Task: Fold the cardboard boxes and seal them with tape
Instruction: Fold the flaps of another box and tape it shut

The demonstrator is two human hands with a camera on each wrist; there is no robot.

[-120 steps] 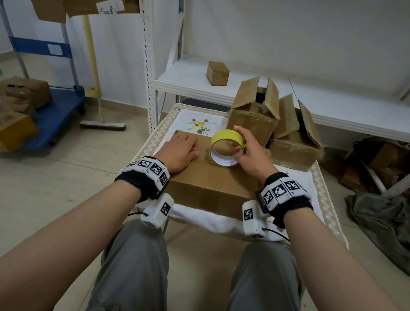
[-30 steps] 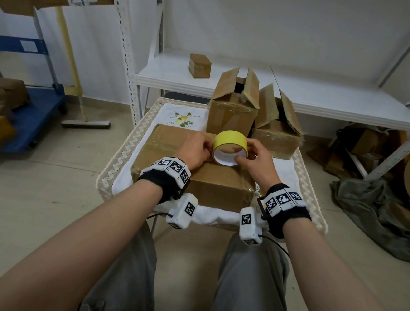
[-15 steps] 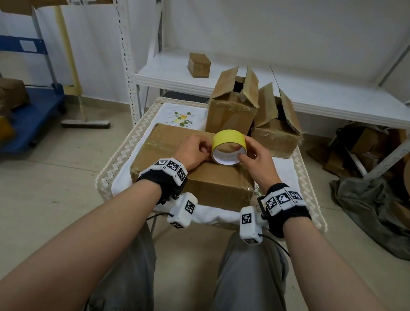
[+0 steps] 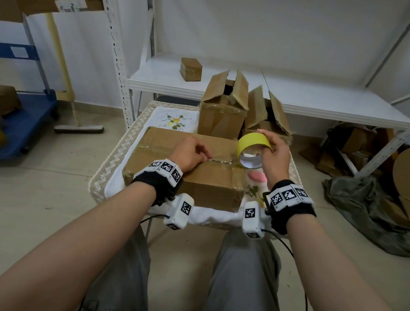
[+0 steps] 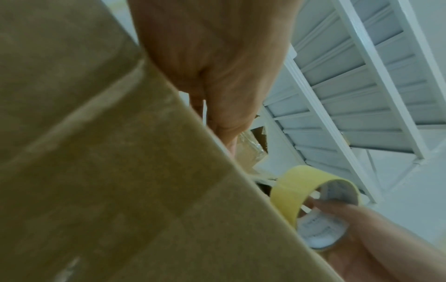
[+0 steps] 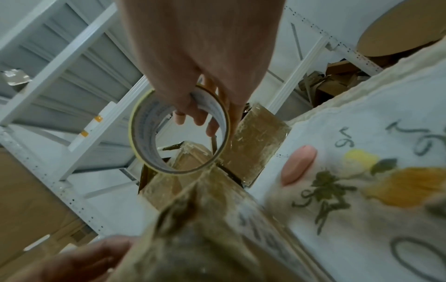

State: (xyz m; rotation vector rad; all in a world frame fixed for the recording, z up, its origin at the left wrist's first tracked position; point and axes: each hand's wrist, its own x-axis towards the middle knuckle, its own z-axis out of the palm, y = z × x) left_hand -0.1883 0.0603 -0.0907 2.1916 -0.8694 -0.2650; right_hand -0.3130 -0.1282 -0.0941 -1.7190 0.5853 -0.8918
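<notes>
A blue platform cart stood at the far left. On the small table's embroidered white cloth lay the flat, closed corrugated box, its top seam glossy with clear tape. The left hand rested on that lid, fingertips pinching the crinkled tape strip. That strip ran rightward to the yellow tape roll, a ring with a white core, held off the box's right edge by the right hand, fingers curled through it. Two open-flapped boxes stood behind.
</notes>
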